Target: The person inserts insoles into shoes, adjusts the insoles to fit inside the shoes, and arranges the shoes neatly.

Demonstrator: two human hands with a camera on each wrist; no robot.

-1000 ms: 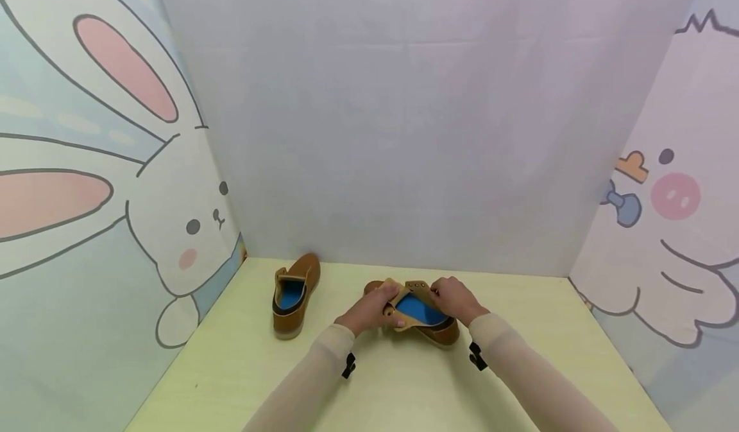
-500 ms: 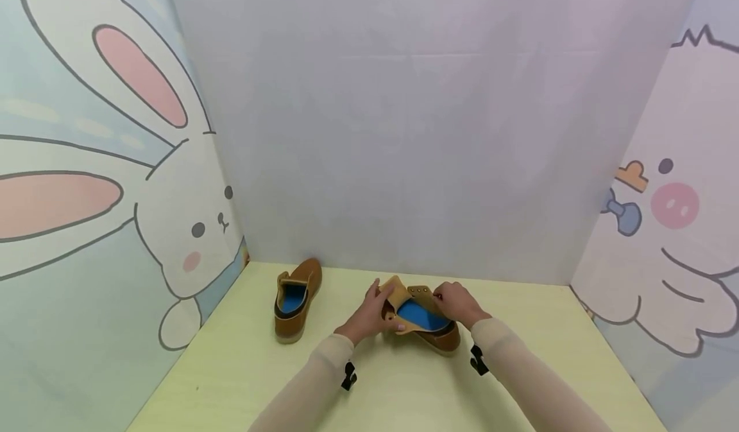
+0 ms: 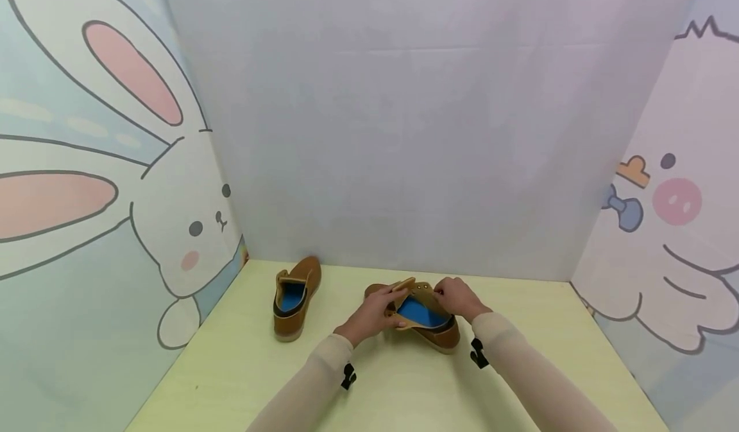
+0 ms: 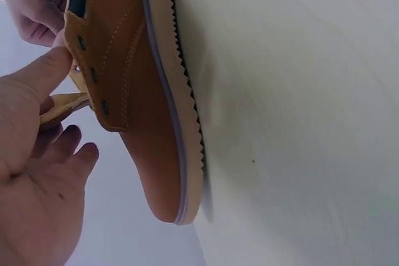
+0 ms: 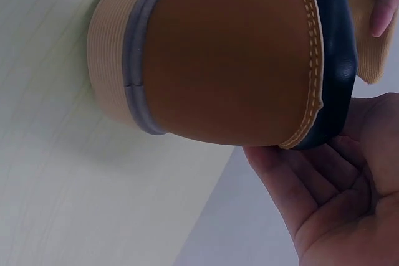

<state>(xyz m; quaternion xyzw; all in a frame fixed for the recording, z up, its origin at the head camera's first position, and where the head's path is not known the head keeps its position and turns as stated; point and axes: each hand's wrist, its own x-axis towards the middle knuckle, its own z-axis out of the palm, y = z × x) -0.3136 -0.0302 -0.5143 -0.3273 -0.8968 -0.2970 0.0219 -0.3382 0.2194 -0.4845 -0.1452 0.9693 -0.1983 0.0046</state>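
Observation:
A brown leather shoe (image 3: pixel 444 337) with a blue insole rests on the table, laceless, its toe pointing to the far left. My left hand (image 3: pixel 369 318) is at its opening, thumb against the near eyelet flap (image 4: pixel 93 85) and fingers by the raised tan tongue (image 3: pixel 405 284). On the far side, my right hand (image 3: pixel 460 300) grips the upper edge near the far eyelets, fingers curled; their tips are hidden behind the shoe. The right wrist view shows the stitched heel (image 5: pixel 230 60) and dark padded collar (image 5: pixel 336 60) close up.
A second brown shoe (image 3: pixel 290 325), also with a blue insole, stands at the left of the pale yellow table (image 3: pixel 231 368). A grey-white curtain (image 3: pixel 404 130) rises behind the table. Printed cartoon panels (image 3: pixel 173 259) flank both sides.
The tongue leaned toward the left hand, opened flat half a second ago, and now stands more upright with the left fingers over it. The right hand keeps its place on the far flap.

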